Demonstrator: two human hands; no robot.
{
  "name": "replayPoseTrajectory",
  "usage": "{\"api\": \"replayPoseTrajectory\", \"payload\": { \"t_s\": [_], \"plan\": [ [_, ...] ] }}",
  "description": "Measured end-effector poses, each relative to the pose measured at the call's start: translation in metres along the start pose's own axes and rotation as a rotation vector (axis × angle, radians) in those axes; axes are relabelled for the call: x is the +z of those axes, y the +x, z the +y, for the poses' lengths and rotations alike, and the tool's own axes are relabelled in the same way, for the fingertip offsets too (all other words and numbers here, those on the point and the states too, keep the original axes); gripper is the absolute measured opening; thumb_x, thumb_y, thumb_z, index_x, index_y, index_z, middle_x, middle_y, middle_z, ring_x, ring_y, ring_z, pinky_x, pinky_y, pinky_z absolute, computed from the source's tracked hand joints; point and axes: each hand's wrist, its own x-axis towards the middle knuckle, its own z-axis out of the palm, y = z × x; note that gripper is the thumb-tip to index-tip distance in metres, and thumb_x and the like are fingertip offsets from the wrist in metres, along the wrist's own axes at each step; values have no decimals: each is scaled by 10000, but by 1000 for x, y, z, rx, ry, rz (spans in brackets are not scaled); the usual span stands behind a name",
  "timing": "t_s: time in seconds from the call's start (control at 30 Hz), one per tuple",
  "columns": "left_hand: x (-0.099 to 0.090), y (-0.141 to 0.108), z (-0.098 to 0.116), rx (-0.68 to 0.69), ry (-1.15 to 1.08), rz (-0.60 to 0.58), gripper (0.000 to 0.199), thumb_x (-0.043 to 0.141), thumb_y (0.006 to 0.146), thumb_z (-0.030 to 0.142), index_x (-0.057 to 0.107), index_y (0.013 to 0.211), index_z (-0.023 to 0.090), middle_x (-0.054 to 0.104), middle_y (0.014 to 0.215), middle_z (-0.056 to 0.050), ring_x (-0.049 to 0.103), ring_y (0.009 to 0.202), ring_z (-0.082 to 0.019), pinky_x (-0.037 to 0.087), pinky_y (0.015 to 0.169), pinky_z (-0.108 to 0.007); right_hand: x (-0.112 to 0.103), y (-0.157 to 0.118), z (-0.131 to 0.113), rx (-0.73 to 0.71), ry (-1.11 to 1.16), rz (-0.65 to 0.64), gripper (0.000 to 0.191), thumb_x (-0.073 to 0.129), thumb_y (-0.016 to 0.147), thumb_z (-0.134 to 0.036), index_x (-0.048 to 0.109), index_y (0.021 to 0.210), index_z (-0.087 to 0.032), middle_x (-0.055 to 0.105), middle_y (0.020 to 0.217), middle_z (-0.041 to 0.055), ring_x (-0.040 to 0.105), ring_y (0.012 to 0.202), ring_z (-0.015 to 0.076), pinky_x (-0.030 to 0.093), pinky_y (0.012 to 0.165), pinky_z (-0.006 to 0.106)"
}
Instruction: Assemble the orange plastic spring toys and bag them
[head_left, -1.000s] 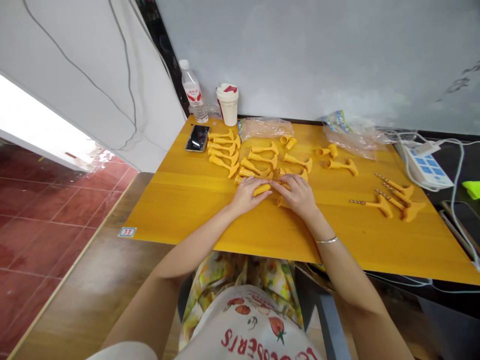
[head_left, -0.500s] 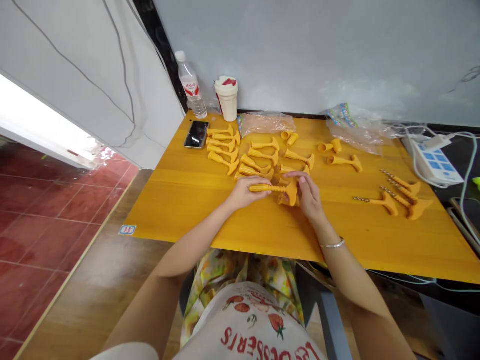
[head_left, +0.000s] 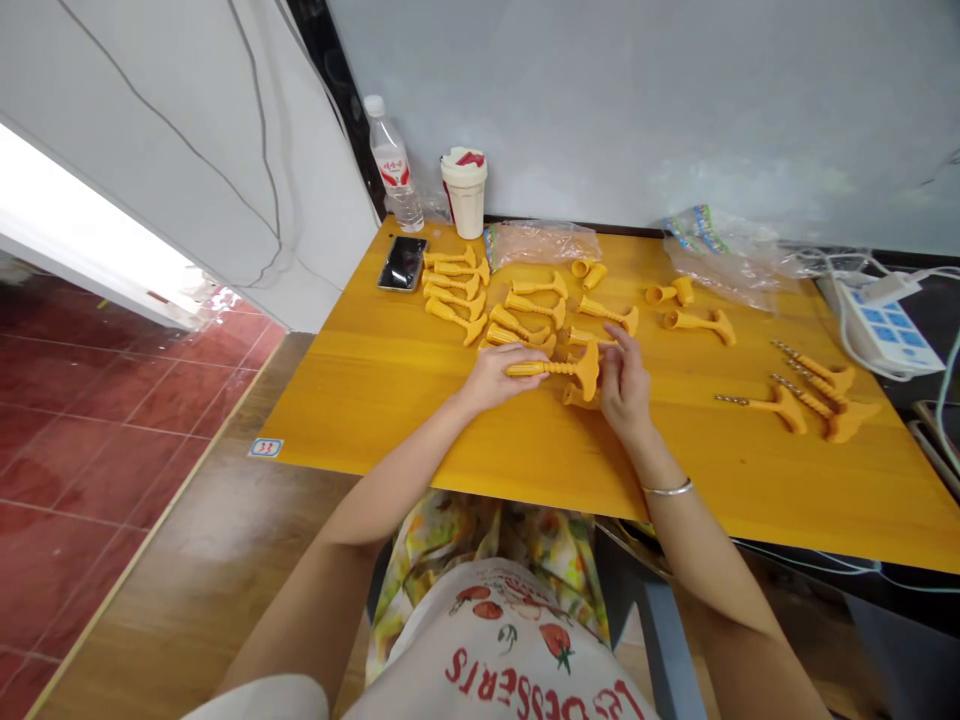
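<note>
My left hand (head_left: 496,379) grips the ribbed shaft of an orange plastic screw-shaped part (head_left: 556,369), whose flared head stands up at the right end. My right hand (head_left: 625,387) is beside that head, with its fingers apart and its thumb side against the head's edge. Just below lies another orange flared piece (head_left: 581,397), partly hidden by the held part. Several similar orange parts (head_left: 454,295) lie in rows on the yellow wooden table (head_left: 360,400), and a few at the right (head_left: 765,405) have metal screw tips.
A black smartphone (head_left: 403,263), a water bottle (head_left: 391,160), a white cup (head_left: 465,195) and clear plastic bags (head_left: 541,243) sit along the table's back. A white power strip (head_left: 885,330) with cables lies beyond the right side. My lap is below the front edge.
The orange part has come up from under my hands and now lies across them, held by my left hand. My right hand has moved off it to the right side of the head.
</note>
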Motion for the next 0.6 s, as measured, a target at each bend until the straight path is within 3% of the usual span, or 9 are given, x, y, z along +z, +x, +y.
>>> {"api": "replayPoseTrajectory", "payload": {
  "t_s": [0.07, 0.13, 0.23, 0.3, 0.4, 0.47, 0.53, 0.6],
  "plan": [
    [-2, 1, -2, 0, -12, -5, 191, 707, 854, 320, 747, 997, 200, 761, 954, -50, 718, 848, -160, 552, 812, -270, -3, 3, 1, -233, -227, -40, 376, 427, 992, -498, 640, 1200, -268, 696, 1145, 110, 660, 913, 228, 526, 845, 410],
    [-3, 0, -6, 49, -3, -11, 182, 701, 864, 315, 745, 996, 197, 760, 938, -50, 719, 835, -156, 551, 796, -262, -2, 3, 0, -324, -341, -167, 350, 487, 967, -515, 660, 1134, -259, 708, 1144, 114, 664, 971, 251, 512, 883, 427],
    [-2, -3, -11, 179, 83, -12, 188, 666, 900, 316, 740, 1016, 187, 742, 900, -52, 706, 784, -136, 540, 749, -234, 7, -2, -6, -121, -204, -220, 469, 417, 967, -616, 606, 1117, -213, 711, 757, 65, 658, 668, 210, 522, 688, 357],
    [-2, -5, -12, 255, 172, -15, 208, 644, 922, 325, 738, 1039, 182, 726, 880, -52, 691, 746, -121, 525, 710, -215, 14, -5, -10, 126, 11, -272, 555, 297, 974, -674, 566, 1128, -213, 570, 516, -26, 513, 425, 162, 441, 492, 293],
    [-3, -4, -12, 278, 240, -12, 230, 628, 935, 355, 738, 1049, 188, 719, 873, -48, 685, 741, -118, 522, 698, -208, 16, -6, -12, 337, 216, -335, 649, 195, 960, -721, 541, 1203, -230, 479, 451, -69, 333, 307, 129, 293, 356, 264],
    [-4, -3, -13, 233, 209, 17, 231, 636, 928, 360, 736, 1034, 181, 725, 883, -52, 690, 765, -124, 534, 727, -216, 11, -3, -10, 226, 141, -214, 654, 197, 972, -697, 508, 1300, -224, 592, 577, -20, 433, 371, 140, 375, 402, 281],
    [-5, -1, -14, 185, 159, 42, 225, 658, 911, 351, 733, 1017, 168, 734, 896, -60, 696, 788, -133, 545, 759, -231, 3, 0, -6, -63, -66, -79, 650, 255, 971, -685, 523, 1322, -207, 704, 875, 91, 618, 609, 186, 511, 588, 338],
    [-4, -1, -16, 148, 130, 45, 218, 673, 896, 340, 731, 1008, 162, 741, 906, -65, 701, 802, -142, 552, 778, -248, -2, 1, -3, -371, -300, -92, 645, 387, 924, -713, 601, 1258, -204, 675, 1172, 161, 665, 909, 253, 533, 791, 400]
  ]
}}
